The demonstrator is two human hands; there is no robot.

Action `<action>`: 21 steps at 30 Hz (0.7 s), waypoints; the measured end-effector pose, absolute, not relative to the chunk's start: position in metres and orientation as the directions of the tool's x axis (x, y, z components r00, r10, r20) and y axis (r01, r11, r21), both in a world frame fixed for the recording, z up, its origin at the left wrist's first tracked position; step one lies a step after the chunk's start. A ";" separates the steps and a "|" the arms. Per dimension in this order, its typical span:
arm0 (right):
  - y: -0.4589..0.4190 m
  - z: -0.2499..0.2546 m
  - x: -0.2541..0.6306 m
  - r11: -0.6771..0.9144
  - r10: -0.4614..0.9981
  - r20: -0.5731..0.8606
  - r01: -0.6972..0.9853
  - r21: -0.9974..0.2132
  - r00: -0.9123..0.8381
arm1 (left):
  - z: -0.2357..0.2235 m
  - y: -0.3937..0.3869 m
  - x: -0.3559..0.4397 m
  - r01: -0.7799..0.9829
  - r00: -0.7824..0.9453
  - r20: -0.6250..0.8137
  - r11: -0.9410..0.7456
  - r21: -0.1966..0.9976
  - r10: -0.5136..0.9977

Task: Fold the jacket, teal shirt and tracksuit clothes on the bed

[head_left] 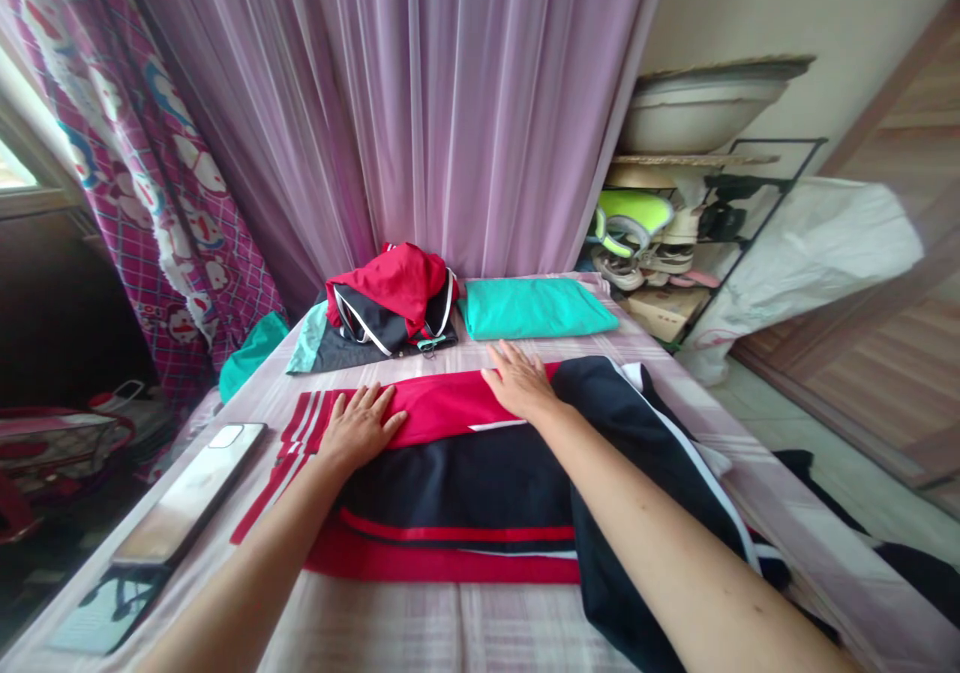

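A red and black jacket with white piping and striped red cuffs lies partly folded on the cloth-covered table. My left hand rests flat on its red part near the striped cuffs, fingers spread. Farther right, my right hand lies open on the same red strip, close to where a black sleeve-like part begins. That black part spreads toward the table's right edge, and my right forearm covers some of it. Neither hand grips the fabric.
Behind the jacket lie a crumpled red and black garment and a folded turquoise cloth. A phone is at the table's left edge. A shoe rack with a basin stands back right. Purple curtains hang behind.
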State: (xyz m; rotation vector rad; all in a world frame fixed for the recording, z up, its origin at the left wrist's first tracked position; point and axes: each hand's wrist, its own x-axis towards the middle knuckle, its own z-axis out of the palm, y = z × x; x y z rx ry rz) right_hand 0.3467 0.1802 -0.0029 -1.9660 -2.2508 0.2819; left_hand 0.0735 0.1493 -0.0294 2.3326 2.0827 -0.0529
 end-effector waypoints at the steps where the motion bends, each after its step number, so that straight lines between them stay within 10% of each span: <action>1: 0.178 -0.004 0.334 0.183 0.980 -0.033 0.952 -0.244 -0.196 | -0.031 0.150 0.071 0.994 0.110 -0.034 -0.110 -0.010 0.993; 5: 0.178 -0.017 0.321 0.277 0.921 -0.205 0.928 -0.250 -0.330 | -0.033 0.154 0.063 0.994 0.103 -0.028 -0.103 -0.018 0.994; 13: 0.187 -0.033 0.462 -0.149 0.969 -0.200 0.989 -0.001 0.146 | -0.033 0.154 0.061 0.994 0.095 -0.058 -0.098 -0.047 0.994; 21: 0.193 -0.022 0.467 -0.211 0.951 -0.221 0.976 0.044 0.216 | -0.031 0.152 0.065 0.996 0.084 -0.017 -0.084 -0.009 0.996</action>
